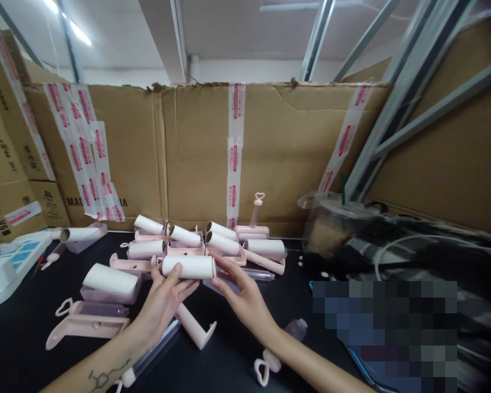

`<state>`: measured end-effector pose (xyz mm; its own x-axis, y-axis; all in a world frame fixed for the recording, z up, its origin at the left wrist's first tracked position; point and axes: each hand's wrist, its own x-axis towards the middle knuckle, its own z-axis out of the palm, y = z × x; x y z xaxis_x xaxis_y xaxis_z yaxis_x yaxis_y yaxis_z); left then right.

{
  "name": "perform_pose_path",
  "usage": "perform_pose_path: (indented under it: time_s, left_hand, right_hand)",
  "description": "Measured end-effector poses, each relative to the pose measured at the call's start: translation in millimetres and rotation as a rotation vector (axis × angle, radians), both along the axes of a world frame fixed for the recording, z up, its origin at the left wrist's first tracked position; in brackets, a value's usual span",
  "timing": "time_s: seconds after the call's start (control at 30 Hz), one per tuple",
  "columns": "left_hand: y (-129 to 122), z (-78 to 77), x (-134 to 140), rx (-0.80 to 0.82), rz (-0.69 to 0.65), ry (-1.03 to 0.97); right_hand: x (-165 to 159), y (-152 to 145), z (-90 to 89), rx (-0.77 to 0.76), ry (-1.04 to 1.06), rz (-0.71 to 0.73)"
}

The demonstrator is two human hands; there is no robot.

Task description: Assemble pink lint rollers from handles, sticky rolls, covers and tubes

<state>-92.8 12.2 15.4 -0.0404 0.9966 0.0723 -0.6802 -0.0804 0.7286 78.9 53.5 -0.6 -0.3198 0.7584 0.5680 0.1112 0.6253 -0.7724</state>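
So your left hand (172, 295) has a closed grip on a white roll (194, 267), thumb across the front and fingers tucked underneath. You're holding it sideways, roughly level, just above the table (229, 355) and in front of the pile. Your right hand (242, 292) is at the roll's right end, thumb low and fingers higher, a gap between them. Honestly can't tell if that grip is pinching the end or only touching it.

Right under your hands there's a pink holder (194, 326) lying at a slant, with a clear tube (157, 346) next to it, partly behind your left forearm. Off to your left, another roll (110, 280) rests on a lilac piece (125, 295), and nearer you sits a second holder (88, 327) with a heart handle (64, 307) beside it. Behind your hands it's a jumble of more rolls and holders.

Near your right forearm you've got a small bottle (297, 328) and a heart loop (261, 373). Further right there's a blue-edged thing, mostly pixelated, and a bagged cup (325, 232) stands by the cardboard (196, 142) at the back.
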Motion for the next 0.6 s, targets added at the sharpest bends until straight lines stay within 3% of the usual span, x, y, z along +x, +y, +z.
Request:
perform_pose_path:
  time_s: [0.1, 0.27, 0.37, 0.47, 0.6]
  left_hand:
    - [-1, 1.2, 1, 0.006, -0.036, 0.011]
    - [-6, 1.1, 4, 0.01, -0.095, -0.019]
    - [-8, 3.8, 2, 0.036, -0.109, 0.01]
    - [-3, 8.3, -2, 0.076, -0.126, 0.129]
    - [8, 9.3, -12, 0.058, -0.007, 0.364]
  right_hand:
    - [6, 2, 2.5, 0.006, 0.022, 0.018]
    - [3, -12, 4.0, 0.215, -0.137, -0.006]
    - [0, -20, 7.2, 0.254, -0.187, -0.032]
    - [4, -14, 15.6, 0.132, -0.085, -0.028]
    - [17, 2, 29.1, -0.201, 0.083, 0.12]
